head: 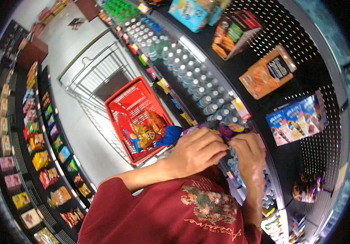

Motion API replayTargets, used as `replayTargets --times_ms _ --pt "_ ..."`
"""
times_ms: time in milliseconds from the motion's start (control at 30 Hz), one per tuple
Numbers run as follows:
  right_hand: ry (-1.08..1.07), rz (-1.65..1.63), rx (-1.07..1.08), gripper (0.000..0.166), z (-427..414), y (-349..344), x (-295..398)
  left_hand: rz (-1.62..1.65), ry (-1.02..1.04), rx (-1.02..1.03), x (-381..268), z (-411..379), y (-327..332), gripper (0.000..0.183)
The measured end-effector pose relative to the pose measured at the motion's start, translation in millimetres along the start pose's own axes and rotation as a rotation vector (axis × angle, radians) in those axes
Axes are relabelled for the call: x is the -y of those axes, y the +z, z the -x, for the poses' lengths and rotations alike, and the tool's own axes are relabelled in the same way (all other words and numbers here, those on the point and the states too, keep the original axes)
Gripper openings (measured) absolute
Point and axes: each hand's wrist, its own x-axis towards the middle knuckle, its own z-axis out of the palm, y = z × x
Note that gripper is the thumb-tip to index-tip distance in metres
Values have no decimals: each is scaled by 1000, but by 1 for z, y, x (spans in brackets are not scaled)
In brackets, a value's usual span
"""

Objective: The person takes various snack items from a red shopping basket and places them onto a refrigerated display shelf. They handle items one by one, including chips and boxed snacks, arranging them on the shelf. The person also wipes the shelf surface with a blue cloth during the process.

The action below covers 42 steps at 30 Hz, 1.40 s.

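Observation:
My left hand and my right hand are close together in front of my chest, fingers curled. Between them they pinch a purple snack packet, which my knuckles largely hide. Just left of my hands, a red plastic shopping basket rests in a metal shopping cart. Inside the basket lie a gold snack bag and an orange-brown bag. A dark blue packet reaches over the basket's near side, close to my left wrist.
On the right, a black shelf holds rows of water bottles. Above them stand a brown biscuit box, a red-brown box and a blue ice-cream-pictured carton. Across the tiled aisle, another shelf carries snack bags.

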Motion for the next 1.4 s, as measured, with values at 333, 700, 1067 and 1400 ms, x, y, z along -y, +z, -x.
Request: replayTargets --times_ms 333,700,1067,1400 --pt "-390 -107 203 15 -88 122 36 -391 -559 -28 31 60 -79 9" --pt "-61 -209 293 15 -46 144 -1 -501 -1004 -623 149 143 -165 9" --pt "524 -32 409 13 93 121 -57 -738 -1150 -697 383 336 -122 11" --pt "714 121 551 21 158 104 -66 -899 -1746 -378 475 427 -121 30"
